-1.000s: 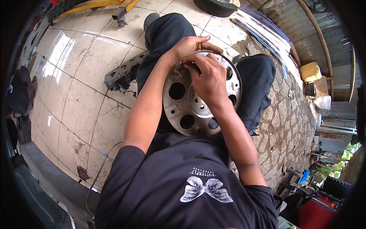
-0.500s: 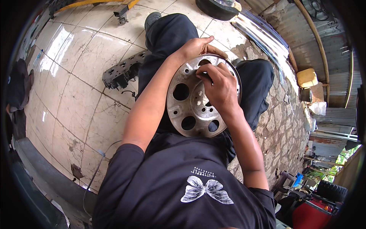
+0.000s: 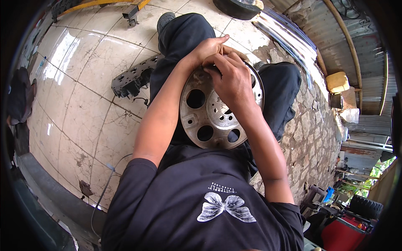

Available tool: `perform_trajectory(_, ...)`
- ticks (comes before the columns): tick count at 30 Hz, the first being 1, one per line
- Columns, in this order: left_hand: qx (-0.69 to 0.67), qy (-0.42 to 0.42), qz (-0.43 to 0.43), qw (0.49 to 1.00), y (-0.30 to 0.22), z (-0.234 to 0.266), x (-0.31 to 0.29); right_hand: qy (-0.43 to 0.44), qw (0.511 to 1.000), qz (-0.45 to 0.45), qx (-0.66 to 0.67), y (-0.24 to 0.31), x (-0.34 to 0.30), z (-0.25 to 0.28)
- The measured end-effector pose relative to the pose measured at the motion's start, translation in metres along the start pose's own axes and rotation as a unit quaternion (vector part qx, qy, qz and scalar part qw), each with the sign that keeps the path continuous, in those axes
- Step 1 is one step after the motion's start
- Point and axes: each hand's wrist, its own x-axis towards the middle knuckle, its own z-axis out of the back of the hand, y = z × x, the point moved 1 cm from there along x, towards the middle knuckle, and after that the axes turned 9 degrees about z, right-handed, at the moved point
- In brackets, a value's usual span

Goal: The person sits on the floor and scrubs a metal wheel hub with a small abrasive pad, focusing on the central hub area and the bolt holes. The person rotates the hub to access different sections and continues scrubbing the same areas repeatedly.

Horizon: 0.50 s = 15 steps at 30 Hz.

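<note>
A round steel flexplate [image 3: 208, 118] with large round holes and smaller bolt holes rests tilted against my lap, between my knees. My left hand [image 3: 209, 49] is at its far rim, with fingers wrapped over the edge and the thumb pointing outward. Across the plate's face reaches my right hand [image 3: 233, 76], its fingers curled and pinched near the far left part of the rim. Whatever those fingertips may hold is hidden behind the hand. Part of the plate's centre is covered by my right hand and wrist.
A dark, perforated engine cylinder head [image 3: 133, 79] lies on the tiled floor left of my leg. Farther off stand a yellow metal frame [image 3: 136, 10] and a black basin [image 3: 236, 9]. Rough stone paving [image 3: 307, 125] runs along the right, with a yellow jerrycan [image 3: 337, 82] beyond.
My right hand has moved up and left over the plate, bringing its fingertips closer to my left hand. The plate and left hand have shifted slightly to the left.
</note>
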Motion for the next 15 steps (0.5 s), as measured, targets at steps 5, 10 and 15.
perform_trajectory(5, 0.141, -0.368, -0.023, 0.919, 0.008, -0.039, 0.016, 0.042, 0.997, -0.065, 0.030, 0.004, -0.036, 0.019)
perform_trajectory(10, 0.138, -0.347, 0.009, 0.927, 0.004, -0.034, 0.007, 0.019, 0.999, -0.045, 0.003, 0.002, -0.006, 0.010)
perform_trajectory(15, 0.149, -0.369, -0.006, 0.917, 0.004, -0.047, 0.008, -0.028, 0.986, -0.148, 0.069, 0.005, -0.017, 0.030)
